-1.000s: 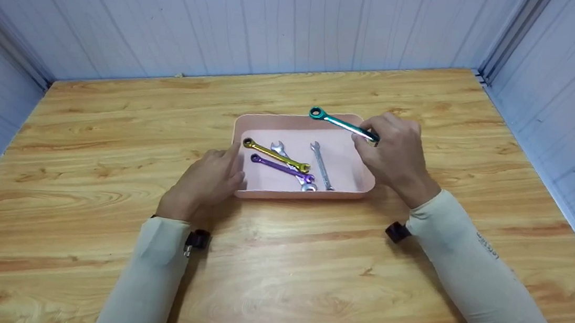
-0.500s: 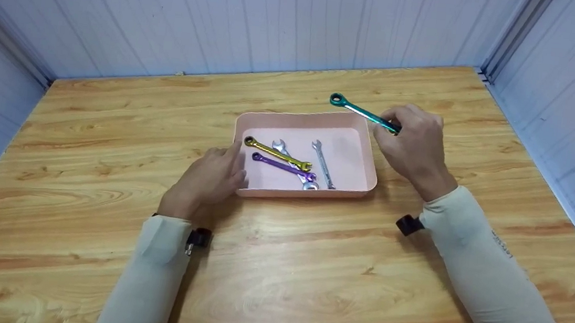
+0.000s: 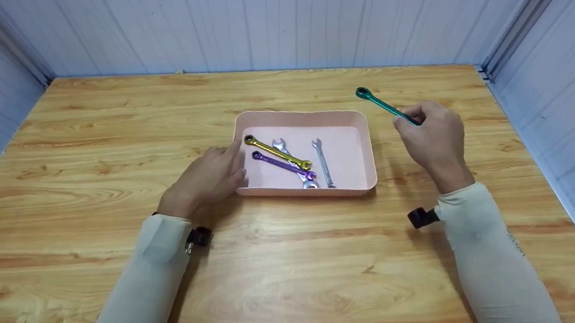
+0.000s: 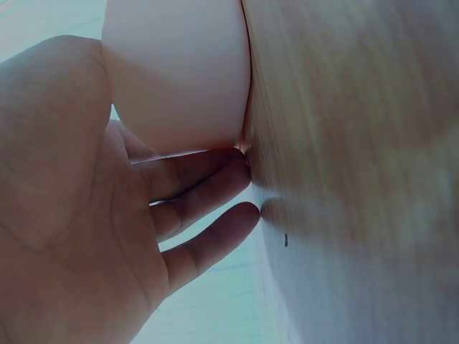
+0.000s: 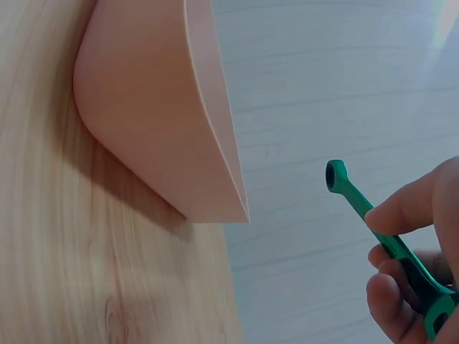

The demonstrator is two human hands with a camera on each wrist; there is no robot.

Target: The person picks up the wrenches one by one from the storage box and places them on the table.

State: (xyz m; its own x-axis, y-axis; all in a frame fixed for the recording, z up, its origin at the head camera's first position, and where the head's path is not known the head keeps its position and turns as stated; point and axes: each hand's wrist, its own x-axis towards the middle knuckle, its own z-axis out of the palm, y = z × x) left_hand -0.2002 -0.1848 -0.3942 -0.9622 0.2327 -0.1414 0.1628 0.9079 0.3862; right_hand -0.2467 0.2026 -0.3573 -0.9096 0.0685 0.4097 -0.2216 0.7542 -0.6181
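Observation:
My right hand (image 3: pixel 435 136) grips a green ratcheting combination wrench (image 3: pixel 385 105) by its open end, raised to the right of the pink tray (image 3: pixel 301 193). In the right wrist view, the wrench's ring end (image 5: pixel 336 176) points away from the fingers. My left hand (image 3: pixel 207 175) holds the tray's left wall near the front corner, thumb over the rim and fingers outside. Within the tray, a gold wrench (image 3: pixel 278 152) and a purple wrench (image 3: pixel 283 165) lie across a silver wrench (image 3: pixel 279 144). Another silver wrench (image 3: pixel 323 162) lies apart to their right.
The tray stands on a wood-grain table (image 3: pixel 277 266). White panel walls (image 3: pixel 301 20) enclose the table at the back and both sides. A small black camera (image 3: pixel 422 217) juts from the right wrist, another black camera (image 3: pixel 200 236) from the left.
My right hand has carried the green wrench right and toward the back, from above the tray's right end to outside it. The left hand and the tray stay in place.

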